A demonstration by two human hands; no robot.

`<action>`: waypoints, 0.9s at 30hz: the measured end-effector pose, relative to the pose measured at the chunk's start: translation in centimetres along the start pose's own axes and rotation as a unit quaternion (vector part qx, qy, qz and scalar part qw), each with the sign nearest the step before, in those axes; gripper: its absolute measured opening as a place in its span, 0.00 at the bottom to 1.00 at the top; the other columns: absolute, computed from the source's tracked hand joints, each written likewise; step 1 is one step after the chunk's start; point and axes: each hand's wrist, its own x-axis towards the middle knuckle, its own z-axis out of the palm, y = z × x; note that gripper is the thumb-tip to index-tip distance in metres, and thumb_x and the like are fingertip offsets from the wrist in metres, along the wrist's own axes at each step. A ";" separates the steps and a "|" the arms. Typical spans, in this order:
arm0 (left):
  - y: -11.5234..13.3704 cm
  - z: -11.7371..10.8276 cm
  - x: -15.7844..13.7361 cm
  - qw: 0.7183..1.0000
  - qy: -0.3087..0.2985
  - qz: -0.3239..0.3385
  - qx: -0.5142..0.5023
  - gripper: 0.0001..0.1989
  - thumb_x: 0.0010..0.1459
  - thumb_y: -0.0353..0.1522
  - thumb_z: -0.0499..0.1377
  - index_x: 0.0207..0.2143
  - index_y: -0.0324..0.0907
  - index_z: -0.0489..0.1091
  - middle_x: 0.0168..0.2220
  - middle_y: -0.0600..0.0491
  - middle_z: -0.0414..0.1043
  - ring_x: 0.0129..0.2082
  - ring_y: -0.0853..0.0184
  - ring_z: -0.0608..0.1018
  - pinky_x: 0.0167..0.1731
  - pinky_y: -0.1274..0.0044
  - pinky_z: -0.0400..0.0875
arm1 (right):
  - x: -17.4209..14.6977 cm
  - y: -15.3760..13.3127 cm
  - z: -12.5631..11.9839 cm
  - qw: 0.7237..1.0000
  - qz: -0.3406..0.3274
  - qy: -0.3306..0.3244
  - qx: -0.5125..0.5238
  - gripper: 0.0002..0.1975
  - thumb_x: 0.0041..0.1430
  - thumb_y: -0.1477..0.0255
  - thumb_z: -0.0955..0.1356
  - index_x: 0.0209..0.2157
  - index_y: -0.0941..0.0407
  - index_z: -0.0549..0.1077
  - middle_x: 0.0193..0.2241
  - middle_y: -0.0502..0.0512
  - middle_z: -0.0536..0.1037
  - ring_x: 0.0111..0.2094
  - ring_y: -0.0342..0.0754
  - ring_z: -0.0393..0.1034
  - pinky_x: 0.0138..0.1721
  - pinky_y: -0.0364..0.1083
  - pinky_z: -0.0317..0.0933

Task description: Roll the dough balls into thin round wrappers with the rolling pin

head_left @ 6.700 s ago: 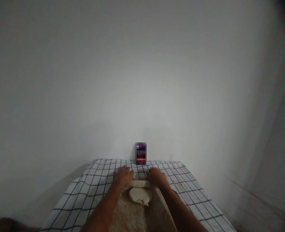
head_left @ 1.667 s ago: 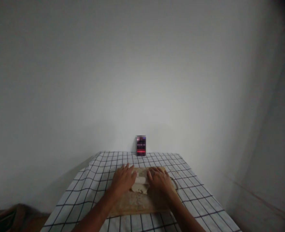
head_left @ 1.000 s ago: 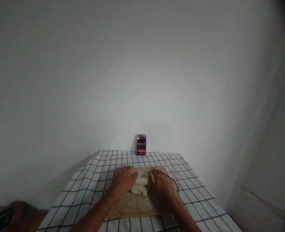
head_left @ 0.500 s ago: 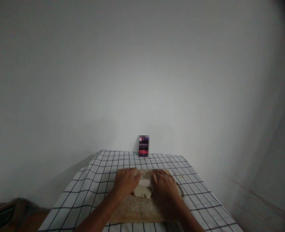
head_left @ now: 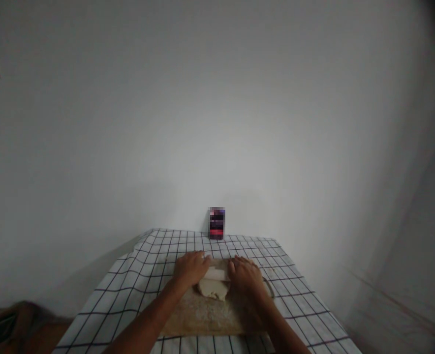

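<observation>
A pale rolling pin (head_left: 216, 274) lies crosswise on a flattened piece of dough (head_left: 213, 290). My left hand (head_left: 191, 268) is closed over the pin's left end, with the fingers curled forward. Over the right end my right hand (head_left: 245, 275) is closed in the same way. Only the middle of the pin shows between the hands. The dough's near edge is uneven and rests on a floury wooden board (head_left: 206, 319). How far the dough reaches beyond the pin is hard to make out.
The board lies on a table with a white, black-checked cloth (head_left: 117, 295). A blurred-out dark and red upright object (head_left: 216, 223) stands at the back by the white wall (head_left: 217, 123). A curved handle (head_left: 269, 287) shows at the board's right. Brown furniture (head_left: 14, 324) is at lower left.
Both hands have pushed the rolling pin a little away from me over the dough. The view has also shifted slightly.
</observation>
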 end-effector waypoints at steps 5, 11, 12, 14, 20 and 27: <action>0.6 -0.7 -3.5 0.999 0.009 -0.011 -0.046 0.20 0.77 0.38 0.52 0.58 0.48 0.82 0.62 0.50 0.84 0.63 0.54 0.82 0.64 0.64 0.75 | -3.7 -1.1 -0.3 0.997 0.048 0.007 0.062 0.24 0.80 0.67 0.59 0.61 0.51 0.82 0.68 0.62 0.79 0.73 0.62 0.68 0.73 0.64 0.61; -0.1 1.2 -7.3 0.996 0.045 0.036 -0.071 0.24 0.78 0.39 0.51 0.67 0.50 0.78 0.69 0.49 0.78 0.70 0.54 0.78 0.73 0.60 0.71 | -6.2 -2.2 0.3 0.995 0.063 0.041 0.062 0.25 0.80 0.64 0.58 0.63 0.47 0.82 0.71 0.59 0.76 0.75 0.62 0.66 0.74 0.64 0.62; -0.1 1.4 -7.4 0.996 0.047 0.035 -0.069 0.24 0.77 0.39 0.51 0.67 0.49 0.77 0.70 0.48 0.78 0.70 0.54 0.78 0.73 0.60 0.70 | -6.1 -2.3 0.1 0.995 0.064 0.038 0.062 0.25 0.80 0.64 0.58 0.62 0.47 0.83 0.71 0.59 0.76 0.74 0.62 0.67 0.74 0.65 0.61; -0.1 1.4 -7.1 0.996 0.044 0.032 -0.067 0.24 0.78 0.39 0.50 0.68 0.48 0.77 0.70 0.47 0.78 0.70 0.53 0.78 0.72 0.59 0.72 | -5.6 -2.4 -0.5 0.995 0.067 0.024 0.068 0.25 0.81 0.64 0.58 0.61 0.49 0.83 0.70 0.60 0.77 0.74 0.62 0.67 0.74 0.65 0.61; 0.2 0.9 -3.5 0.997 0.051 0.050 -0.023 0.22 0.79 0.38 0.50 0.60 0.45 0.81 0.61 0.44 0.85 0.65 0.50 0.81 0.71 0.55 0.69 | -2.4 -1.3 -1.3 1.000 -0.012 0.004 0.025 0.16 0.76 0.68 0.64 0.54 0.52 0.82 0.62 0.63 0.83 0.64 0.60 0.77 0.64 0.56 0.69; -0.5 0.7 1.5 1.000 -0.012 -0.009 0.012 0.18 0.76 0.38 0.54 0.53 0.46 0.83 0.52 0.43 0.87 0.55 0.51 0.85 0.56 0.61 0.78 | 2.1 0.1 -0.3 0.998 0.002 -0.037 -0.051 0.17 0.78 0.73 0.60 0.54 0.52 0.79 0.53 0.64 0.86 0.53 0.60 0.83 0.50 0.53 0.75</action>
